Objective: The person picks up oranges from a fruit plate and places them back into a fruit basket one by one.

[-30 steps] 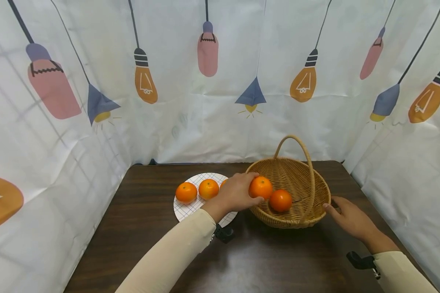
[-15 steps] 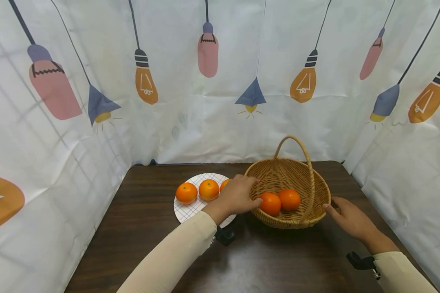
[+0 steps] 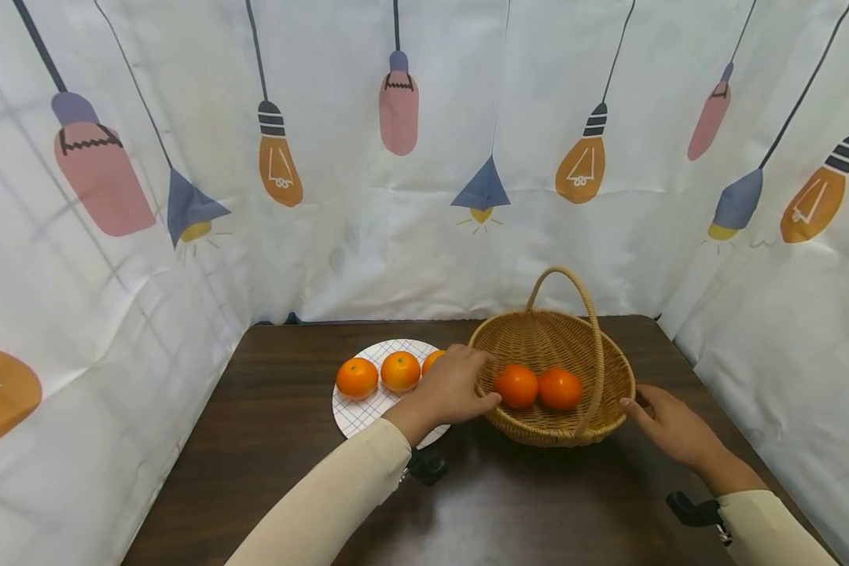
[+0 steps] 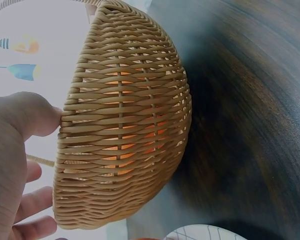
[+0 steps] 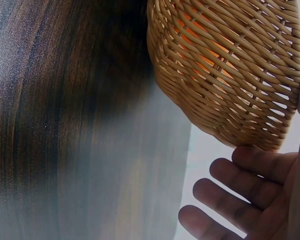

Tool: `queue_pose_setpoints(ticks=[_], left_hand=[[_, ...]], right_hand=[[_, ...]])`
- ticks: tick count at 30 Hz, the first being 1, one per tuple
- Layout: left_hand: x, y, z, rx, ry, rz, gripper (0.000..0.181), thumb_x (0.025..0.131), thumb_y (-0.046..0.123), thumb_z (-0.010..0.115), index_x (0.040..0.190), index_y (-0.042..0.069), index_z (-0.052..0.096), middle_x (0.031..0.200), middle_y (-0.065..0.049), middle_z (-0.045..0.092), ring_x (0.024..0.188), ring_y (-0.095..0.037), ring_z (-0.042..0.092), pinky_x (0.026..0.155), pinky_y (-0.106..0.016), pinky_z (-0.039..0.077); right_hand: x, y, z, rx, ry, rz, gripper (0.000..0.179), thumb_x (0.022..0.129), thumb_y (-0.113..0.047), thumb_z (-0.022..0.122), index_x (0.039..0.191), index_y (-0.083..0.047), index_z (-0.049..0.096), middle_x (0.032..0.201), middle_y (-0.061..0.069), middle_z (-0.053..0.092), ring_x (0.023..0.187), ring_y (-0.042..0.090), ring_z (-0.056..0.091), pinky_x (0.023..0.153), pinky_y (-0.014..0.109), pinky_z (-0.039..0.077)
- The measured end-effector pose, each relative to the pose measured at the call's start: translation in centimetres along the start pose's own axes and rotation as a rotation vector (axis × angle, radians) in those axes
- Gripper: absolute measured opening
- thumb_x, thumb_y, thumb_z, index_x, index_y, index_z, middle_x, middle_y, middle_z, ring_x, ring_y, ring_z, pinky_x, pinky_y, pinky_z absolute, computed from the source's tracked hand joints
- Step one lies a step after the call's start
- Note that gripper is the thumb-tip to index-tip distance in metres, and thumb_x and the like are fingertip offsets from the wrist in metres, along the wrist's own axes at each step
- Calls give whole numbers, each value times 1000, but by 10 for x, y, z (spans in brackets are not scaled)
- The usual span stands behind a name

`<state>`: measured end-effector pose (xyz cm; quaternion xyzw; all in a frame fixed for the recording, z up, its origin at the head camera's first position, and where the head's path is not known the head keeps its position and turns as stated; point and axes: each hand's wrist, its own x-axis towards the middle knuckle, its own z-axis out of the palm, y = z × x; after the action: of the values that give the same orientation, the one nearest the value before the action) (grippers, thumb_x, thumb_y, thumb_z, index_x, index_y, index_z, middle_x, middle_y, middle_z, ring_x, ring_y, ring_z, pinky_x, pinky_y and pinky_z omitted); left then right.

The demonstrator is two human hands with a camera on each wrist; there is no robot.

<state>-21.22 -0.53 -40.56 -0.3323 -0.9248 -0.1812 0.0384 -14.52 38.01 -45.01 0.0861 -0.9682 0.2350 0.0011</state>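
Note:
A wicker basket (image 3: 538,334) with a tall arched handle stands on the dark wooden table, two oranges (image 3: 516,386) side by side inside. At its left rim my left hand (image 3: 453,387) holds nothing; in the left wrist view its thumb (image 4: 42,115) meets the rim and the other fingers are loosely bent above the opening. My right hand (image 3: 675,424) holds the right side of the basket, thumb at the rim and index finger (image 5: 260,161) against the outer weave. The remaining right fingers are spread away from the basket.
Left of the basket lies a white plate with a grid pattern (image 3: 350,413), bearing several oranges (image 3: 400,371); one is partly hidden behind my left hand. A white curtain (image 3: 339,259) printed with lamps surrounds the table (image 3: 276,424) at the back and sides.
My left hand has let go of an orange, which dropped into the basket and settled beside the other one. The right hand keeps its place, and the head view has shifted slightly.

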Motion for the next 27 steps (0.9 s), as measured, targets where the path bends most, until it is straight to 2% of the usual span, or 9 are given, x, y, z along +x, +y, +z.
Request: queue_pose_setpoints(ticks=[9, 16, 20, 27], left_hand=[[-9, -6, -1, -90, 43, -33, 63, 88, 44, 73, 141, 13, 59, 143, -9, 55, 136, -28, 47, 110, -43, 40], [-15, -16, 4, -98, 77, -21, 66, 88, 44, 73, 142, 10, 57, 141, -7, 57, 133, -27, 50, 113, -41, 37], [-19, -21, 6, -112, 91, -22, 66, 88, 45, 73, 141, 7, 58, 139, -7, 58, 132, -27, 50, 112, -42, 38], [-30, -30, 4, -159, 78, -87, 65, 88, 44, 73, 141, 9, 57, 141, -6, 56, 135, -26, 49, 113, -44, 37]], right_hand=[[-1, -3, -1, 0, -8, 17, 65, 109, -44, 45, 145, 9, 46, 138, 36, 51, 115, 50, 59, 85, 66, 49], [-1, -3, -1, 1, -13, 24, 64, 109, -43, 46, 145, 9, 46, 138, 36, 51, 110, 46, 62, 84, 63, 51], [-1, -3, -1, -5, -7, 21, 63, 109, -43, 46, 144, 9, 47, 139, 36, 51, 113, 49, 60, 86, 65, 49], [-1, -2, 0, -7, -4, 21, 64, 109, -44, 45, 145, 9, 47, 140, 36, 50, 119, 53, 55, 90, 68, 46]])
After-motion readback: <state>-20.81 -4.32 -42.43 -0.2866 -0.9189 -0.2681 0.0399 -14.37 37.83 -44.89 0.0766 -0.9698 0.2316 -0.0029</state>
